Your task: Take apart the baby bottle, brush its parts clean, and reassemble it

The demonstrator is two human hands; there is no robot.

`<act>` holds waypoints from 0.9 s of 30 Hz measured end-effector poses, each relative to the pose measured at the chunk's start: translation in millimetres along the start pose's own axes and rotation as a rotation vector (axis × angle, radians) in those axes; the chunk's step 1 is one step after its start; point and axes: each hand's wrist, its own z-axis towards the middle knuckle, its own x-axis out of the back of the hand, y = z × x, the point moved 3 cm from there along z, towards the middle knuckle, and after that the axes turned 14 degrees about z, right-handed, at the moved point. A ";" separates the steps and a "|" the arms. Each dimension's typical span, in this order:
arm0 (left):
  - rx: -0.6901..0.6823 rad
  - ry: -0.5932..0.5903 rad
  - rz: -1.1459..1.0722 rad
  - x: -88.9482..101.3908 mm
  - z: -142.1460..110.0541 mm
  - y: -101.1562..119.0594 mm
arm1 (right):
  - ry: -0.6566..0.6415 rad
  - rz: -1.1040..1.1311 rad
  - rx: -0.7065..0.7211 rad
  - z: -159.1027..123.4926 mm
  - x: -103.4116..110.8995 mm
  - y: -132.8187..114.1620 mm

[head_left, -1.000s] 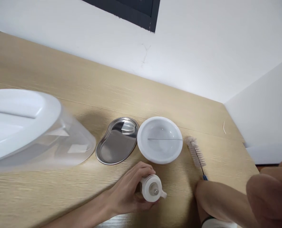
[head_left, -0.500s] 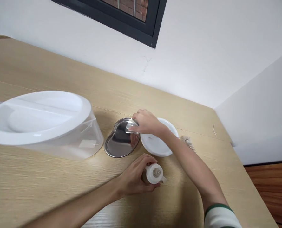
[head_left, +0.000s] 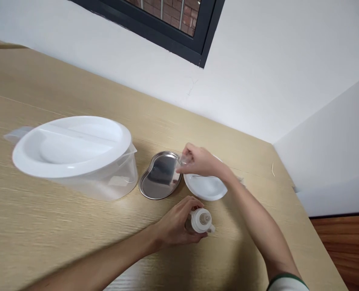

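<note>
The pitcher [head_left: 76, 161], metal tray [head_left: 159, 176] and white dish [head_left: 206, 188] form a near-solid row, almost touching one another. The right hand [head_left: 201, 161] and its clear plastic piece [head_left: 180, 161] block the space over the tray and dish. The left hand [head_left: 179, 221] and bottle [head_left: 201, 221] stand in front. The table [head_left: 121, 117] behind seems passable, though the dish's far edge is partly hidden.

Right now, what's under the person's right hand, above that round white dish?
The right hand is over the far part of the white dish, beside the steel kidney tray. The far rim is covered, so anything beneath cannot be seen.
</note>
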 end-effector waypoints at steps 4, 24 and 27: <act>0.026 0.003 -0.050 -0.4 -0.5 -2.6 | -0.046 0.044 -0.025 -87.1 28.9 -28.4; 0.081 0.070 -0.077 -2.3 3.1 -3.2 | -0.390 -0.495 0.065 -136.6 -44.3 -56.5; 0.064 0.082 -0.080 -2.5 2.7 -2.1 | -0.376 -0.513 0.054 -137.4 -48.7 -57.6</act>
